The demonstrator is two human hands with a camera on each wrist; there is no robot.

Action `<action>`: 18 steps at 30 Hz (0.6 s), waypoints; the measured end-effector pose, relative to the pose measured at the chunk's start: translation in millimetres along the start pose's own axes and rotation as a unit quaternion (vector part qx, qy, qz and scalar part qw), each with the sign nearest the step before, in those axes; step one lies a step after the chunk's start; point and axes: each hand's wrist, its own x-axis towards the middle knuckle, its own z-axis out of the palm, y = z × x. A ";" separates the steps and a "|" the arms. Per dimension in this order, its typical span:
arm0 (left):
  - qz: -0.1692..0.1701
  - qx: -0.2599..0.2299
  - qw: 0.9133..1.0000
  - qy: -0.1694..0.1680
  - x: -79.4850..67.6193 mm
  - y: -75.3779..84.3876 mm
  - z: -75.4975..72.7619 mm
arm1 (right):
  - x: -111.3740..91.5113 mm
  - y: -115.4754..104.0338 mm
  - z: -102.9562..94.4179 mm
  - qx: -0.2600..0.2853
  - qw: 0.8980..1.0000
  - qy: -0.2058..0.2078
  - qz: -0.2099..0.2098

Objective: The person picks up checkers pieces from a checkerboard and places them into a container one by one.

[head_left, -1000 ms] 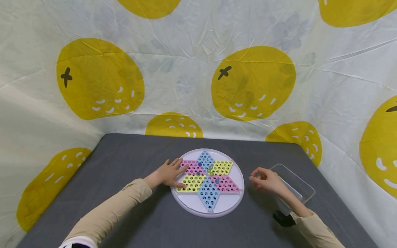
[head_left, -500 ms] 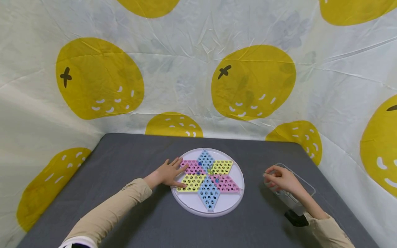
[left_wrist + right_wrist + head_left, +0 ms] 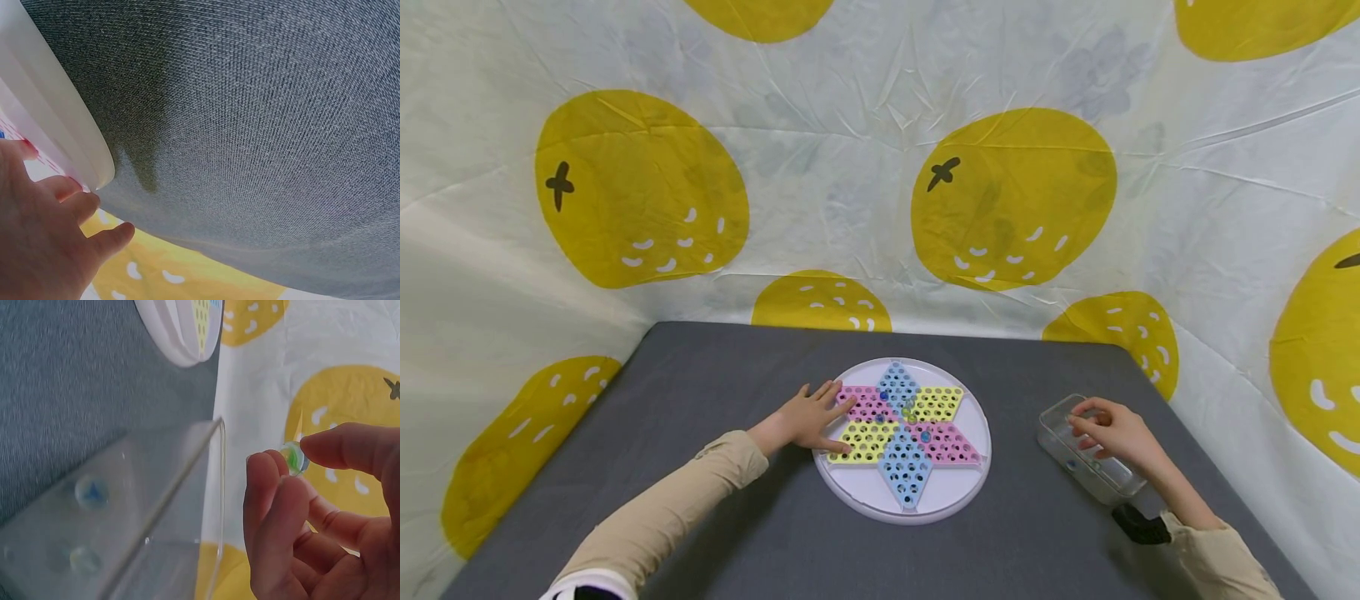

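A round white Chinese checkers board (image 3: pixel 953 492) with a pink, yellow and blue star lies mid-table in the head view. Several marbles, such as a blue marble (image 3: pixel 925 437), sit near its centre. My left hand (image 3: pixel 808 419) rests on the board's left edge, fingers spread. Over a clear plastic box (image 3: pixel 1054 440) on the right is my right hand (image 3: pixel 1116 432). In the right wrist view, its thumb and fingers pinch a clear marble (image 3: pixel 294 458) with green inside. Below it, a blue marble (image 3: pixel 92 491) and a greenish marble (image 3: pixel 85 560) show through the box's wall.
Dark grey cloth covers the table (image 3: pixel 730 517). A white sheet (image 3: pixel 835 192) printed with yellow fruit hangs behind and at both sides. A black strap (image 3: pixel 1138 523) is at the right wrist.
My right hand has moved right, from beside the board to over the clear box, uncovering more of the box. The left hand and the board stay where they were.
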 end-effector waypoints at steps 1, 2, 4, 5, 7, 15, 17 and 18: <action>0.002 -0.002 1.000 0.001 0.0 -0.1 -0.1 | 0.1 1.2 -1.6 -0.004 1.000 0.002 0.001; 0.004 -0.003 1.000 0.003 -0.2 -0.2 -0.3 | 0.2 2.2 -3.2 -0.008 1.000 0.005 0.001; 0.007 -0.006 1.000 0.006 -0.7 -0.4 -1.1 | 0.3 3.9 -6.1 -0.010 1.000 0.008 0.003; 0.009 -0.006 1.000 0.007 -0.9 -0.4 -1.5 | 0.2 4.5 -7.4 -0.011 1.000 0.010 0.004; 0.011 -0.006 1.000 0.007 -1.3 -0.4 -1.9 | 0.3 5.9 -9.7 -0.015 1.000 0.012 0.006; 0.004 -0.001 1.000 0.001 -0.4 0.1 -0.9 | 7.1 14.0 -16.9 -0.025 1.000 0.013 0.014; 0.005 -0.002 1.000 0.001 -0.7 0.8 -1.8 | 9.7 16.1 -18.5 -0.023 1.000 0.011 0.018; 0.005 -0.002 1.000 0.002 -1.0 1.2 -2.4 | 10.8 16.9 -19.2 -0.022 1.000 0.009 0.020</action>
